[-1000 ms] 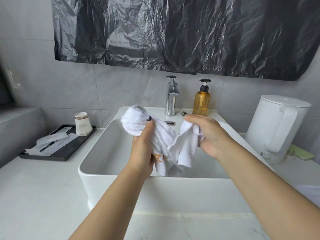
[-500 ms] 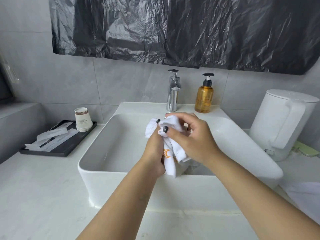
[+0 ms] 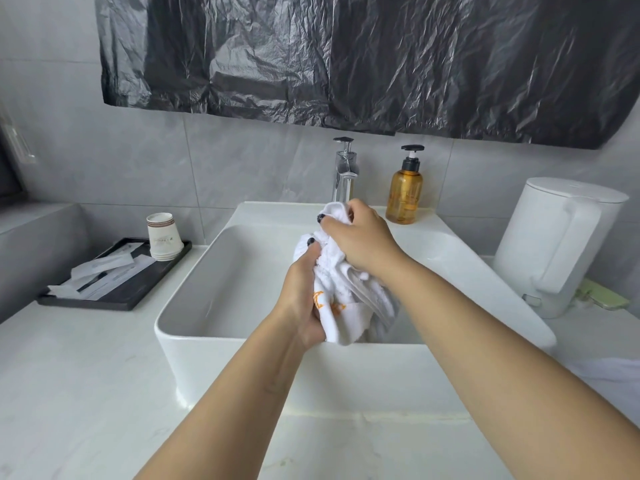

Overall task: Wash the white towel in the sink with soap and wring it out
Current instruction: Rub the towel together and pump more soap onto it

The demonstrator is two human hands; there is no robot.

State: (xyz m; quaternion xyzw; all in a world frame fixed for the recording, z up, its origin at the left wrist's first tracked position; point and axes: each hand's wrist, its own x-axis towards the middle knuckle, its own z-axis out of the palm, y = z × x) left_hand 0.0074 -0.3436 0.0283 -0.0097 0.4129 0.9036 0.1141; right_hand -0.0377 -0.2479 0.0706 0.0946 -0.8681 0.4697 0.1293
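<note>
Towel [image 3: 341,299]: white, orange embroidery, bunched and twisted, held above the sink [image 3: 214,296] basin centre. Sink: white rectangular vessel on the counter. Soap [image 3: 404,194]: amber pump bottle, upright on the sink ledge at 1 o'clock from the towel.

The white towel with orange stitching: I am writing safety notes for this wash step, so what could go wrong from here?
1. The white towel with orange stitching, bunched between the left hand and right hand, hangs near the front rim of the white rectangular sink; wrung water might spill onto the pale marble counter.
2. The right hand works close to the amber pump soap bottle and chrome tap; a wide twist could knock the bottle over.
</note>
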